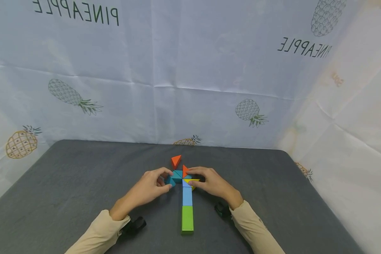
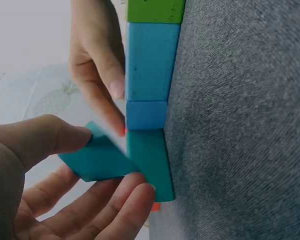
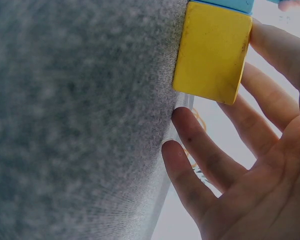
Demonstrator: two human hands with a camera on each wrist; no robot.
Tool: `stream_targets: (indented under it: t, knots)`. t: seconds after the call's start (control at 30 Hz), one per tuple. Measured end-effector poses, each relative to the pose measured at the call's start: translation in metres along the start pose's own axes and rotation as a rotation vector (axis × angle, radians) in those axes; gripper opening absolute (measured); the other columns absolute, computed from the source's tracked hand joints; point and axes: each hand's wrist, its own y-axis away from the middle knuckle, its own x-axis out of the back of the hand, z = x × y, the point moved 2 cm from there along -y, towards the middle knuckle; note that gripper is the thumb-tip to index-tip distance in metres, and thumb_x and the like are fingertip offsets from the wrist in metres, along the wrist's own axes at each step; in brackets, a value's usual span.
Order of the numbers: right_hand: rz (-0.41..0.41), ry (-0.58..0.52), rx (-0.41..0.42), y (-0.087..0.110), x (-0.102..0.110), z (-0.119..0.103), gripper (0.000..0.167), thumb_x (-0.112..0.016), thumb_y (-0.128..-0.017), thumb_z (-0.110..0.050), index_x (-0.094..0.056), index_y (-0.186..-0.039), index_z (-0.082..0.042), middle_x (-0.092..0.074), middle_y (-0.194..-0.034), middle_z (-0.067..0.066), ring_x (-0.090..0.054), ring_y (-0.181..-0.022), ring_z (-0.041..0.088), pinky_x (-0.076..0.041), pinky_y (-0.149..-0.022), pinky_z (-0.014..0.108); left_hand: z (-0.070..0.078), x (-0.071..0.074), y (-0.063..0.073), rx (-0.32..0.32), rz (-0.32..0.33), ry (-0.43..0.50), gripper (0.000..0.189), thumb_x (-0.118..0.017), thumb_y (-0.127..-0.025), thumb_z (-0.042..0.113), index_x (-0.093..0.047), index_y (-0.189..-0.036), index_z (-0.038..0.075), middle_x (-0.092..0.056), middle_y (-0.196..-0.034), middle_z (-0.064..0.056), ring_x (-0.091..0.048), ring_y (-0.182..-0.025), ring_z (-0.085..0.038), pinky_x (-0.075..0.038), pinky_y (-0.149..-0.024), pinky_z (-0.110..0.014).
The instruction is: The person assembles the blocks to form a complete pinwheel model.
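Note:
In the head view my left hand (image 1: pixel 149 187) is at the left side of a row of blocks. Its thumb and fingers pinch a teal triangular block (image 2: pixel 97 155), tilted beside another teal block (image 2: pixel 150 162). My right hand (image 1: pixel 212 181) reaches in from the right. Its thumb lies on a yellow triangular block (image 3: pixel 212 50), and its fingers reach behind that block, fingertips right at an orange triangular block (image 1: pixel 185 171). A small blue triangular block (image 1: pixel 184 183) sits between the hands, above a longer blue block (image 1: pixel 187 196) and a green block (image 1: pixel 187 218).
Another orange triangular block (image 1: pixel 176 161) lies apart, beyond the teal pieces. All blocks are on a dark grey table (image 1: pixel 92 169). A white cloth (image 1: pixel 193 63) printed with pineapples hangs behind its far edge. Dark wrist cameras hang under both sleeves.

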Motion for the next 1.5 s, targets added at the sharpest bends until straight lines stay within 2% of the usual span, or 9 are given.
stream_targets:
  t: [0.13,0.37,0.57,0.8,1.0,1.1,1.27,1.5]
  knots:
    - [-0.002,-0.009,0.009,-0.0003,0.0000,-0.0008,0.046,-0.065,-0.097,-0.027,-0.058,-0.139,-0.008,-0.056,-0.144,0.010,-0.048,-0.138,0.030,-0.043,-0.108,0.049,0.0008,-0.0011,0.0010,0.021,-0.035,0.011,0.028,-0.071,-0.092,0.018,-0.064,-0.115,0.004,-0.069,-0.103,-0.006,-0.064,-0.082,-0.010,-0.052,-0.068,-0.023]
    - [-0.005,-0.005,0.008,0.0004,0.0002,0.0001,0.046,-0.065,-0.097,-0.026,-0.058,-0.139,-0.008,-0.057,-0.143,0.010,-0.049,-0.138,0.029,-0.043,-0.109,0.049,0.0010,-0.0046,0.0018,0.025,-0.082,0.026,0.025,-0.072,-0.091,0.018,-0.063,-0.109,0.003,-0.068,-0.089,0.000,-0.062,-0.077,-0.010,-0.050,-0.065,-0.023]
    - [-0.006,-0.004,0.007,0.0003,-0.0005,0.0006,0.046,-0.065,-0.097,-0.027,-0.058,-0.139,-0.009,-0.057,-0.144,0.009,-0.049,-0.138,0.028,-0.043,-0.109,0.049,-0.0013,-0.0071,0.0032,0.013,-0.139,0.036,0.025,-0.071,-0.092,0.023,-0.063,-0.106,0.004,-0.069,-0.088,-0.001,-0.061,-0.074,-0.008,-0.049,-0.062,-0.024]
    - [-0.005,0.002,0.006,0.0005,-0.0009,0.0009,0.046,-0.065,-0.097,-0.028,-0.058,-0.139,-0.009,-0.057,-0.143,0.009,-0.050,-0.137,0.028,-0.043,-0.109,0.049,-0.0039,-0.0067,0.0026,0.038,-0.143,0.005,0.023,-0.070,-0.093,0.026,-0.063,-0.104,0.008,-0.070,-0.091,0.000,-0.060,-0.076,-0.009,-0.048,-0.063,-0.025]
    - [-0.001,0.001,0.006,0.0003,-0.0006,0.0011,0.046,-0.064,-0.098,-0.028,-0.058,-0.139,-0.009,-0.057,-0.144,0.010,-0.049,-0.138,0.029,-0.043,-0.109,0.049,-0.0050,-0.0042,0.0025,0.054,-0.150,-0.036,0.023,-0.070,-0.093,0.030,-0.063,-0.101,0.009,-0.066,-0.087,0.002,-0.058,-0.075,-0.008,-0.047,-0.062,-0.025]
    - [0.003,0.005,0.006,0.0000,-0.0002,0.0009,0.046,-0.065,-0.097,-0.028,-0.059,-0.138,-0.009,-0.057,-0.143,0.010,-0.049,-0.138,0.029,-0.043,-0.109,0.050,-0.0060,-0.0025,0.0020,0.039,-0.160,-0.059,0.022,-0.069,-0.093,0.031,-0.062,-0.099,0.010,-0.066,-0.085,0.003,-0.058,-0.074,-0.007,-0.047,-0.063,-0.025]
    - [0.007,0.009,0.007,-0.0003,-0.0001,0.0004,0.046,-0.066,-0.097,-0.028,-0.059,-0.138,-0.008,-0.057,-0.143,0.010,-0.049,-0.137,0.029,-0.042,-0.110,0.050,-0.0076,0.0001,0.0022,-0.026,-0.168,-0.083,0.018,-0.068,-0.094,0.030,-0.061,-0.093,0.014,-0.065,-0.080,0.005,-0.056,-0.069,-0.003,-0.045,-0.061,-0.023]
    - [0.001,0.002,0.005,-0.0001,-0.0001,0.0006,0.046,-0.066,-0.097,-0.027,-0.059,-0.138,-0.009,-0.057,-0.144,0.010,-0.049,-0.138,0.029,-0.042,-0.110,0.050,-0.0055,0.0018,0.0030,-0.073,-0.178,-0.128,0.012,-0.071,-0.092,0.022,-0.062,-0.085,0.017,-0.066,-0.081,0.008,-0.053,-0.069,-0.002,-0.043,-0.061,-0.022]
